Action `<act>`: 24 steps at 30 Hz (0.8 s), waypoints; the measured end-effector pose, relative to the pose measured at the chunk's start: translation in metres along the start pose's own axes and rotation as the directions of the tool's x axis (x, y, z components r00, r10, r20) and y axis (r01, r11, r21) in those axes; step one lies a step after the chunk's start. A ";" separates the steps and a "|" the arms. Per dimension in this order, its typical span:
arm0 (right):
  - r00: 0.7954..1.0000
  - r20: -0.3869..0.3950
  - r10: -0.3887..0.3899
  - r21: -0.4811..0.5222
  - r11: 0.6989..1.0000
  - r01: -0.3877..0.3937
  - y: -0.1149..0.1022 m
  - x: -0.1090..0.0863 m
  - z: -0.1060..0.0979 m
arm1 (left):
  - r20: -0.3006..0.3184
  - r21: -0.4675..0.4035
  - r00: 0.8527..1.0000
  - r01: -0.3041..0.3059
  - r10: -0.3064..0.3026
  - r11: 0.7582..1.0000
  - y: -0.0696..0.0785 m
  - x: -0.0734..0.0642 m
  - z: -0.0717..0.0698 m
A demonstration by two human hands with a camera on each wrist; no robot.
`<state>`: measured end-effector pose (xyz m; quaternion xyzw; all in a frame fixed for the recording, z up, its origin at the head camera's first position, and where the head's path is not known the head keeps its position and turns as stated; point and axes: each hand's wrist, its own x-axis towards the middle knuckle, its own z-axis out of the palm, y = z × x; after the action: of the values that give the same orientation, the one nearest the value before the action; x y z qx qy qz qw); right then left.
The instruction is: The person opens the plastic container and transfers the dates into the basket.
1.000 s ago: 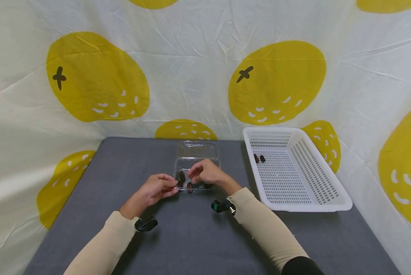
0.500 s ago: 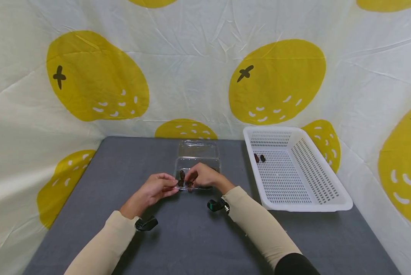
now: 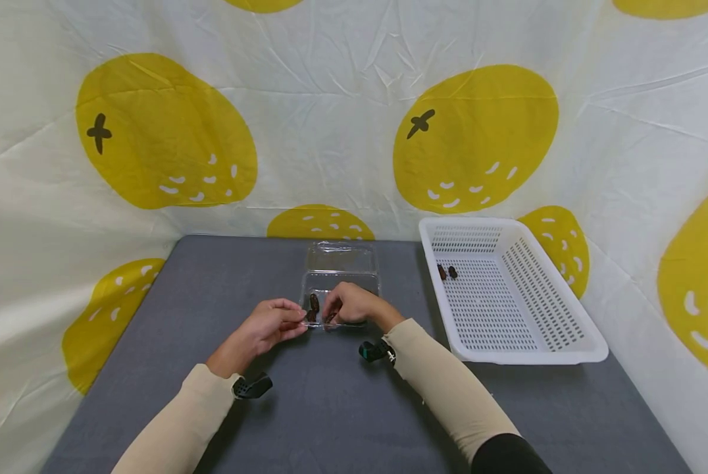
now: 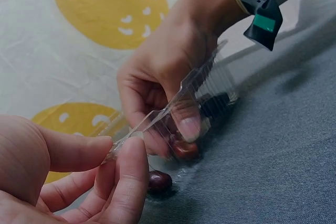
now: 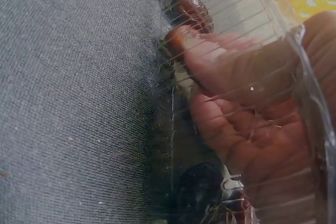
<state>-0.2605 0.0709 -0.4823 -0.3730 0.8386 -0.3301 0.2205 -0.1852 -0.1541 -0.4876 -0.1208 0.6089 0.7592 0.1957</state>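
A clear plastic clamshell box lies on the table with its lid folded back. My left hand pinches the box's front-left rim between thumb and fingers. My right hand reaches down inside the box, thumb and fingers pinching a reddish-brown date near the front wall, seen through the plastic in both wrist views. Beside it, a second dark date sits close to the left fingers. Another long brown date lies in the left part of the box. Dark shapes show behind the right hand.
To the right stands a white perforated plastic basket, with two small dark dates at its left side. A grey cloth covers the table. A white curtain with yellow fruit prints hangs behind.
My right hand has moved from above the box down and slightly left into it, and its fingers have closed on a date at the front. The left hand keeps its grip on the rim.
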 end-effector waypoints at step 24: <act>0.992 -0.128 0.001 0.183 0.983 0.023 -0.021 -0.012 -0.025 | 0.015 0.003 1.000 0.013 -0.013 1.000 0.003 -0.004 0.004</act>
<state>-0.2584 0.0789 -0.4491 -0.3338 0.8147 -0.4307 0.1983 -0.1830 -0.1514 -0.4825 -0.1185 0.6076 0.7580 0.2054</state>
